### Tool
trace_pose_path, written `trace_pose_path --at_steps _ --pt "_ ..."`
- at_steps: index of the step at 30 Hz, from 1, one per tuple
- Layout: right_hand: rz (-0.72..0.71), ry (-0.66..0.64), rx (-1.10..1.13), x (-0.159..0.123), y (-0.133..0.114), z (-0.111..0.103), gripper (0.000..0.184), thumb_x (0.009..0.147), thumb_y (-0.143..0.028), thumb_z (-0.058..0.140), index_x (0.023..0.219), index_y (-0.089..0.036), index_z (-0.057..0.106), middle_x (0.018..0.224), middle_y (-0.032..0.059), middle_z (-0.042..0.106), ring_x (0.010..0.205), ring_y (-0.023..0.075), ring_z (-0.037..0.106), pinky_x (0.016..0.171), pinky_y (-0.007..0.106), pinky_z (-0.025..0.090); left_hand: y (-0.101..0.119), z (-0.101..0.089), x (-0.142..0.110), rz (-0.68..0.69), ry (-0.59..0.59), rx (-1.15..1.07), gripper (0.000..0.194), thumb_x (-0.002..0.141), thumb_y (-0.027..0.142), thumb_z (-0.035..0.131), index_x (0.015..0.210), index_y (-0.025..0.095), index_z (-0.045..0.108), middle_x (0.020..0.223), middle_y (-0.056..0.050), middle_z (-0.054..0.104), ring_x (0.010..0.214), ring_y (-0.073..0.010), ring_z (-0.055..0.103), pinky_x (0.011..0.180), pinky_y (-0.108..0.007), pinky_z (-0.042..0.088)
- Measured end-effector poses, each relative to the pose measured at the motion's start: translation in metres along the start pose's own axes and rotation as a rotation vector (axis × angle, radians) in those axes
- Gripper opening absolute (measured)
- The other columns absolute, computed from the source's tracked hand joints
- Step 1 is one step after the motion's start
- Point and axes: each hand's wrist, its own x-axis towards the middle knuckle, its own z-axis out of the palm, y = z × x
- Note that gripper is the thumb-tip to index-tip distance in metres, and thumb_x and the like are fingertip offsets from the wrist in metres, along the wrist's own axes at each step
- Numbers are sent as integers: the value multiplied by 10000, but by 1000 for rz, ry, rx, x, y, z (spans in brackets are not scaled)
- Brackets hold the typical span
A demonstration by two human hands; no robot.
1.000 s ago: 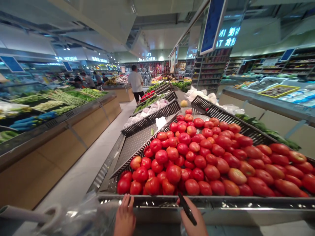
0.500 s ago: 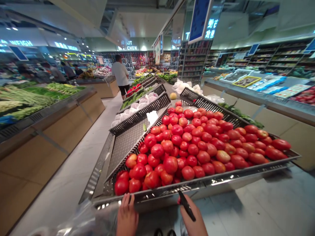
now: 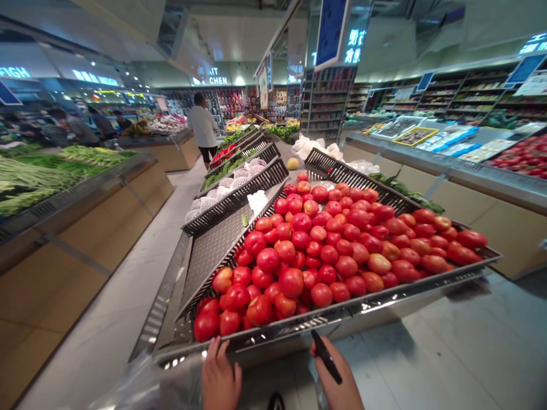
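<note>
The left hand is open, its fingers spread against the steel front rim of the tilted display of red tomatoes, with a clear plastic bag just beside it. Well apart, the right hand grips a black smartphone.

I log this as a supermarket produce section: tomatoes heaped in a slotted display bin, long beans in a case, packed grocery shelves, lit signs overhead.
</note>
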Motion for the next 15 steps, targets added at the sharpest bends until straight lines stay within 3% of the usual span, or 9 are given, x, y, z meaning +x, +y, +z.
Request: trace_pose_path --at_steps 4,7,10,15 --pt "4 12 72 16 19 -21 286 852 -460 689 974 -231 809 958 79 823 951 299 785 877 328 622 21 -1 4 -45 62 8 571 921 273 589 1467 164 462 1479 -209 542 1373 -369 544 1021 -513 508" --pt "1 50 105 29 33 -38 377 829 -503 752 1087 -240 829 1127 119 839 1103 344 782 977 372 620 50 -6 12 58 36 -56 471 918 243 607 1382 191 547 1466 -183 567 1366 -335 552 1048 -491 494" --pt "-28 46 87 42 40 -59 364 846 -512 749 1086 -251 830 1110 110 844 1094 346 787 974 379 625 89 -11 23 171 -16 -121 460 917 180 578 1375 220 572 1443 -151 600 1367 -294 559 1089 -469 486" --pt "-88 55 69 66 35 -100 293 915 -491 691 995 -236 812 967 82 827 916 299 785 843 340 631 152 -8 44 246 -83 -135 545 900 114 512 1427 241 571 1437 -108 642 1361 -256 580 1116 -443 491"
